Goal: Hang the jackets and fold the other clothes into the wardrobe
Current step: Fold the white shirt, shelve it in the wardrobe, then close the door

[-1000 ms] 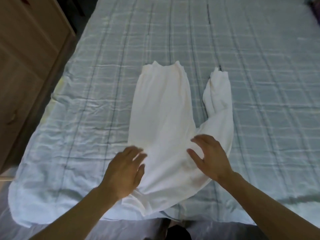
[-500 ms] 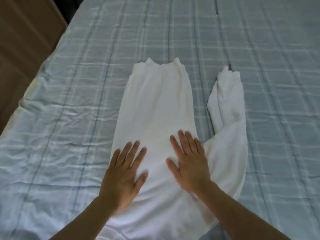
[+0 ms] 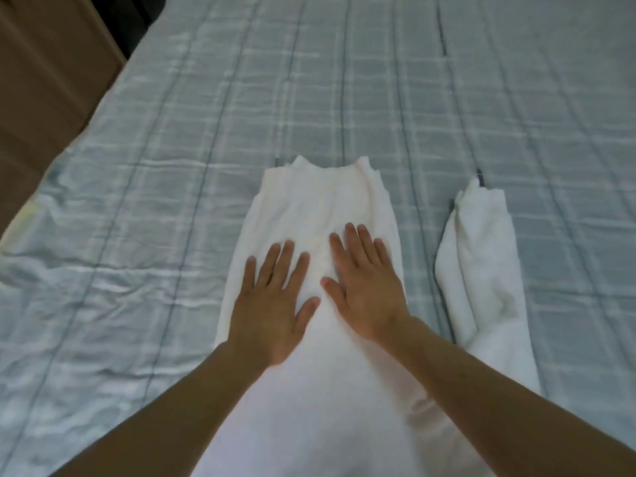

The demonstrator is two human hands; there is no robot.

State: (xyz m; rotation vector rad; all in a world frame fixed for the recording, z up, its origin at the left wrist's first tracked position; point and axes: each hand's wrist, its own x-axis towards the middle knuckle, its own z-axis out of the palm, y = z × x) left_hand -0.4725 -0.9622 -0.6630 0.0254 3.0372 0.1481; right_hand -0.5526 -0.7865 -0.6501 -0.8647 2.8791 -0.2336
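A white garment point(image 3: 320, 201) lies flat on the bed, its folded body running away from me. One sleeve point(image 3: 481, 270) lies apart on the right, pointing away. My left hand point(image 3: 272, 304) presses flat on the body's left half with the fingers spread. Just right of it, my right hand point(image 3: 361, 287) presses flat on the cloth, fingers straight. Both forearms cover the near part of the garment.
The bed point(image 3: 155, 235) has a pale blue checked cover with creases on the left. A brown wooden cabinet point(image 3: 44, 80) stands along the bed's left edge. A dark gap point(image 3: 137, 18) shows at the top left.
Both hands have slid forward along the white garment, away from me, pressing it flat. The view has moved closer over the bed.
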